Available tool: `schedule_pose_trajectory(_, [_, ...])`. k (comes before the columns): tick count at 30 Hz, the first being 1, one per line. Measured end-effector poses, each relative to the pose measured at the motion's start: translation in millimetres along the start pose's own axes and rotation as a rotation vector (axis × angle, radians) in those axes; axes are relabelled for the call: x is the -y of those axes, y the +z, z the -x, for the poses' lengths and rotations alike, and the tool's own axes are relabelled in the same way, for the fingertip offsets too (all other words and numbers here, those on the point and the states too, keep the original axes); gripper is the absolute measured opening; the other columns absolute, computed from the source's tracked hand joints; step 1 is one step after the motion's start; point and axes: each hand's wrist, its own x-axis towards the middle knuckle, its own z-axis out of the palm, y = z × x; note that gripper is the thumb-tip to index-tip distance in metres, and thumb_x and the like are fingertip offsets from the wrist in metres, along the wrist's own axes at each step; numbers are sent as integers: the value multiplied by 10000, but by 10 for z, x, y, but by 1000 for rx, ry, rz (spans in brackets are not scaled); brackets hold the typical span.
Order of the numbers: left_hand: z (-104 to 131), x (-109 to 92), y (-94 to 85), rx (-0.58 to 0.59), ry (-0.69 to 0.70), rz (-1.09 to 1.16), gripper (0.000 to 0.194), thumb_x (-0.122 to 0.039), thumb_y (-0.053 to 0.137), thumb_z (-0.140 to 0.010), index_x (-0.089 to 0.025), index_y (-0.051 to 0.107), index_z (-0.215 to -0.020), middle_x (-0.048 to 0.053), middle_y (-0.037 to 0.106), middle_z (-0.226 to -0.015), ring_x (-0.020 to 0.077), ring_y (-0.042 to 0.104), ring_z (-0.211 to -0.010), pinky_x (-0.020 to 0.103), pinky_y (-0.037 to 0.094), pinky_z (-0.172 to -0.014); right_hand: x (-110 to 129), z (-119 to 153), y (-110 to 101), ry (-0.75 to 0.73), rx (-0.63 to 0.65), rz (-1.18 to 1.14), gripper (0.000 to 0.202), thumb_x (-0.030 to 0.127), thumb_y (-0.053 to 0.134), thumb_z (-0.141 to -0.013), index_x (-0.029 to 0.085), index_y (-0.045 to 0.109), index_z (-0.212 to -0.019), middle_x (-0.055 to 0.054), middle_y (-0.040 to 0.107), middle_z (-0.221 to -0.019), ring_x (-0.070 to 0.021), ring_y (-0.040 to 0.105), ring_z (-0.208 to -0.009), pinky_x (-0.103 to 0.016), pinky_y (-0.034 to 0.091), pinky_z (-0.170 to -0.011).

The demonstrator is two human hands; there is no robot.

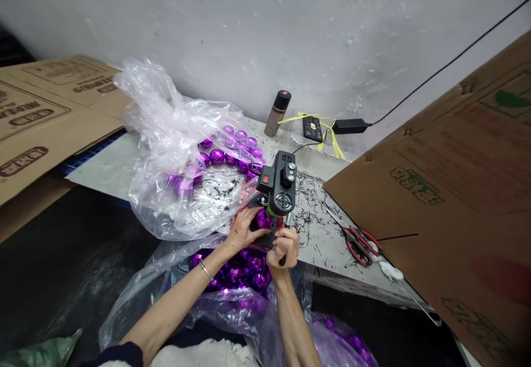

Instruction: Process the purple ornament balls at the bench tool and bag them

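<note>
A small black bench drill press (284, 179) with a red switch and round vents stands on the table. Under its head sits a shiny purple ball (264, 220), which my left hand (244, 229) steadies between thumb and fingers. My right hand (284, 248) is closed around the lever handle (287, 220) on the machine's right side. The contact between the ball and the drill tip is hidden by the machine's head. More purple balls (236, 272) lie in a clear plastic bag just below my hands.
Clear plastic (153, 113) covers several purple balls (216, 157) at left. Black shavings (309, 212) litter the white table. A dark-capped bottle (277, 114), a power adapter (350, 126) and red-handled scissors (362, 244) lie around. Cardboard boxes (440, 151) flank both sides.
</note>
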Motion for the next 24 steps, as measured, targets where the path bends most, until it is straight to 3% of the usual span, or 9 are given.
schedule_pose_trajectory(4, [-37,-44,-37,31,-28,19,612,-456,855,-917,-221,641,-1440,142,765,-1346,336,727,-1272,544,581,-1126,164,-246,-80,122,31,-7,351,127,392,-1070,236,494,-753,32,544,-763,-130,554,-681,-297,442,-656])
schedule_pose_trajectory(8, [146,-165,-192,104,13,14,580,-435,809,-949,-228,625,-1459,154,743,-1395,348,707,-1328,575,563,-1167,333,-577,-154,203,67,-20,342,101,466,-1054,238,541,-750,35,553,-719,-149,591,-720,-304,443,-670])
schedule_pose_trajectory(11, [321,-266,-398,93,97,2,584,-461,814,-937,-268,641,-1461,136,718,-1467,365,700,-1355,558,598,-1147,359,-611,-167,198,88,-28,336,105,464,-1055,238,555,-760,33,559,-714,-158,583,-705,-311,430,-653])
schedule_pose_trajectory(13, [264,-283,-561,9,96,5,418,-459,760,-981,-297,714,-1363,84,774,-1368,333,755,-1255,499,651,-1065,339,-535,-158,191,96,-24,341,104,445,-1057,238,545,-760,27,568,-722,-164,585,-707,-317,433,-656])
schedule_pose_trajectory(15, [-7,-229,-707,-110,28,-7,245,-392,618,-1069,-286,773,-1227,54,820,-1191,278,793,-1112,448,665,-1003,314,-445,-144,188,92,-17,346,102,435,-1057,238,532,-754,19,576,-732,-170,593,-721,-323,443,-668])
schedule_pose_trajectory(18, [-663,-40,-806,-211,-155,-94,295,-332,539,-1097,-218,744,-1275,112,800,-1202,275,777,-1095,448,637,-1004,288,-374,-130,163,80,-15,345,99,432,-1054,238,528,-753,16,578,-735,-168,599,-726,-319,446,-662])
schedule_pose_trajectory(21, [-1205,148,-719,-62,-309,-226,364,-317,701,-1003,-182,704,-1341,143,771,-1202,299,755,-1094,429,604,-993,277,-363,-134,145,84,-7,340,94,435,-1052,237,522,-756,23,570,-732,-151,606,-722,-300,446,-652])
schedule_pose_trajectory(24, [-1402,239,-539,57,-272,-263,363,-310,787,-927,-184,724,-1262,131,748,-1130,310,733,-1041,418,582,-945,272,-347,-146,154,104,18,333,95,430,-1057,237,515,-768,24,576,-742,-138,621,-729,-289,457,-664])
